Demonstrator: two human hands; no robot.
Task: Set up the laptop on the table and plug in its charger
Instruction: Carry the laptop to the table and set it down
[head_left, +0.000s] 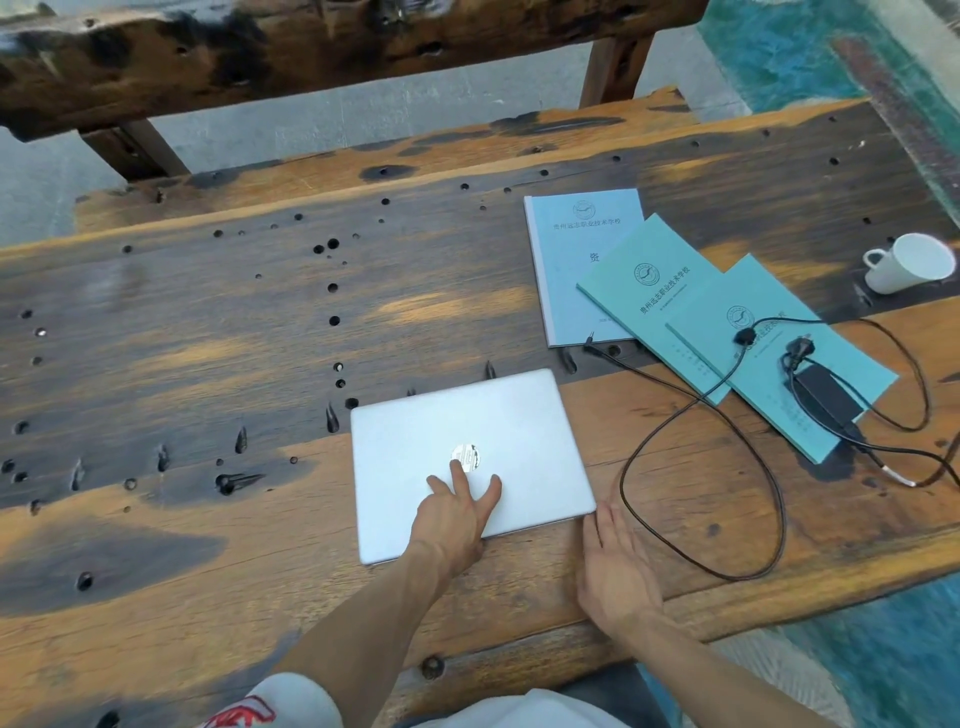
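Closed silver laptop (470, 462) flat on wooden desk (208, 364), long axis left-right, slightly skewed. Left hand (457, 512) fingers spread, pressing lid; right hand (615, 571) relaxed, fingers touching laptop's corner.

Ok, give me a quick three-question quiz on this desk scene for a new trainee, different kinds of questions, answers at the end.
1. True or false: the laptop lid is open.
2. What does the charger brick lie on? A) bare wood B) a teal booklet C) the laptop
3. Which hand rests flat on the laptop lid?

Key
1. False: the lid is closed, flat on the wooden table.
2. B. Its cable loops over the wood, and the small plug tip lies unconnected beside the booklets.
3. The left hand; the right hand lies open by the laptop's near right corner.
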